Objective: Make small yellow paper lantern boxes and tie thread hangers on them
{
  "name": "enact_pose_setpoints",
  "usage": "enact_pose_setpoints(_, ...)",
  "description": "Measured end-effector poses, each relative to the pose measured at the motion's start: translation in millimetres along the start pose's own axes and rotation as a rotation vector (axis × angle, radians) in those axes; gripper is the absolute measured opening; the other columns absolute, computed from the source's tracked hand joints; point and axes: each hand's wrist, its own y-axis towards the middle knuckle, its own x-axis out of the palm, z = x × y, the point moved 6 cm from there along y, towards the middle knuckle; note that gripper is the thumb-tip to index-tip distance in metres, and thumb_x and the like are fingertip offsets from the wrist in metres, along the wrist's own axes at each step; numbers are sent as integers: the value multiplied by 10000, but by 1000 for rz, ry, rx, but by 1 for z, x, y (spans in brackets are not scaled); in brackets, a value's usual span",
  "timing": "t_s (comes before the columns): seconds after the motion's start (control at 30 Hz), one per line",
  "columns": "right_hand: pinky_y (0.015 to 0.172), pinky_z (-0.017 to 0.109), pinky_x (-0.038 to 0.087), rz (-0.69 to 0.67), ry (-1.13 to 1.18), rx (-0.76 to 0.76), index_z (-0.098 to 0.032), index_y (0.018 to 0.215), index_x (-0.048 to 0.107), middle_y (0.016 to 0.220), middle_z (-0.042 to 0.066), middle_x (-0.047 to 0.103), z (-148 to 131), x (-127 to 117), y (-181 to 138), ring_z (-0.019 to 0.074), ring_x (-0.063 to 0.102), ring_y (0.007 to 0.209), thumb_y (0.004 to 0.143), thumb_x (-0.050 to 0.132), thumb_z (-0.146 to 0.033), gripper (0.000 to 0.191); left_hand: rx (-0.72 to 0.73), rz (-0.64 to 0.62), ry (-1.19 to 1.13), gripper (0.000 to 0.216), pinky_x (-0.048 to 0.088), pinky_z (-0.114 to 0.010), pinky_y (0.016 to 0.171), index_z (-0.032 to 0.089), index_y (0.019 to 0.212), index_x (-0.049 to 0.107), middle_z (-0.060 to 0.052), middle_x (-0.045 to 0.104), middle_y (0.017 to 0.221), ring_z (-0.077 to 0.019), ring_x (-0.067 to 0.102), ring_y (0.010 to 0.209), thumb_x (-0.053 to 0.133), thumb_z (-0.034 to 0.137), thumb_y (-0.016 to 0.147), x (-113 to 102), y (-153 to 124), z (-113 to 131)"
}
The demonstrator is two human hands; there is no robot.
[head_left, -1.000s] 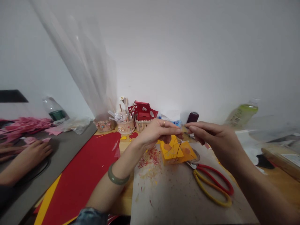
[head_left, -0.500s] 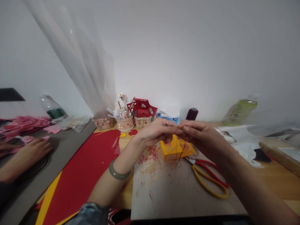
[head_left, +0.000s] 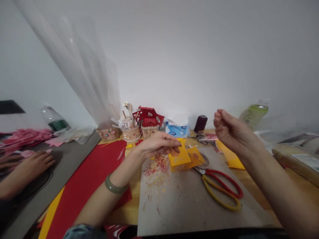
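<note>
A thin thread (head_left: 210,121) runs between my two hands, faint along most of its length. My left hand (head_left: 161,144) pinches one end above a yellow paper box (head_left: 181,158). Higher and to the right, my right hand (head_left: 230,132) has its fingers curled closed round the other end. Behind the thread stands a dark purple thread spool (head_left: 200,124). Scissors (head_left: 221,189) with one red and one yellow handle lie open-handled on the grey board (head_left: 186,205), beside the box.
Red and yellow paper scraps (head_left: 157,166) litter the board. Red paper (head_left: 87,172) lies at left, near another person's hand (head_left: 37,164). Decorated pots (head_left: 131,132), a red box (head_left: 149,121), a tissue pack (head_left: 177,129) and a green bottle (head_left: 255,113) stand along the wall.
My hands were together above the yellow box. Now they are apart: the right has moved up and right, the left slightly left, with the thread stretched between them.
</note>
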Motion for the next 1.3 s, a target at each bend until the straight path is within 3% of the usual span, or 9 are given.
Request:
enact_pose_setpoints(0.17, 469, 168, 411, 55, 28, 9, -226, 691, 613, 621, -15, 582, -9, -35, 10, 50, 575, 563, 852, 572, -245, 167, -33, 59, 97, 152, 351, -145, 381, 146, 735, 730, -83, 719, 699, -49, 522, 444, 755, 268, 648, -20, -9, -8)
enact_pose_setpoints(0.33, 457, 157, 405, 144, 21, -19, -220, 576, 575, 521, -34, 516, -22, -71, 20, 27, 525, 472, 891, 514, -214, 321, -84, 101, 150, 142, 398, -146, 406, 139, 709, 726, -57, 698, 633, -57, 542, 444, 751, 259, 638, -25, -18, -13)
enact_pose_setpoints(0.57, 444, 38, 406, 404, 147, -70, -157, 525, 495, 492, -74, 470, -27, -105, 25, -28, 461, 398, 940, 368, -56, 445, -115, 103, 120, 208, 329, -142, 374, 142, 713, 721, -8, 650, 545, -26, 450, 390, 785, 307, 604, -32, -21, -23)
enact_pose_setpoints(0.67, 452, 42, 439, 534, 315, -51, -133, 638, 521, 565, -78, 512, -18, -115, 22, -24, 484, 432, 932, 375, -18, 348, -136, 95, 130, 216, 301, -151, 377, 126, 683, 710, -4, 637, 536, -22, 437, 400, 789, 306, 595, -35, -25, -27)
enact_pose_setpoints(0.8, 421, 130, 447, 642, 449, 16, -108, 860, 581, 721, -42, 580, -5, -128, 22, 30, 530, 512, 890, 535, -119, 56, -157, 135, 146, 217, 281, -165, 377, 124, 651, 704, -5, 641, 543, -16, 418, 386, 782, 318, 593, -42, -32, -30)
enact_pose_setpoints(1.03, 580, 236, 521, 720, 493, 91, -145, 1050, 581, 942, 25, 618, 7, -142, 26, 100, 604, 710, 895, 548, -230, 179, -201, 198, 144, 235, 262, -170, 391, 125, 662, 707, -21, 654, 557, -22, 420, 394, 788, 329, 576, -56, -43, -43)
enact_pose_setpoints(1.3, 702, 310, 536, 722, 399, 129, -171, 1101, 575, 1066, 53, 608, 15, -151, 30, 146, 617, 855, 893, 550, -257, 227, -233, 271, 156, 254, 304, -165, 442, 130, 696, 714, -4, 616, 592, -36, 434, 469, 787, 345, 584, -65, -57, -55)
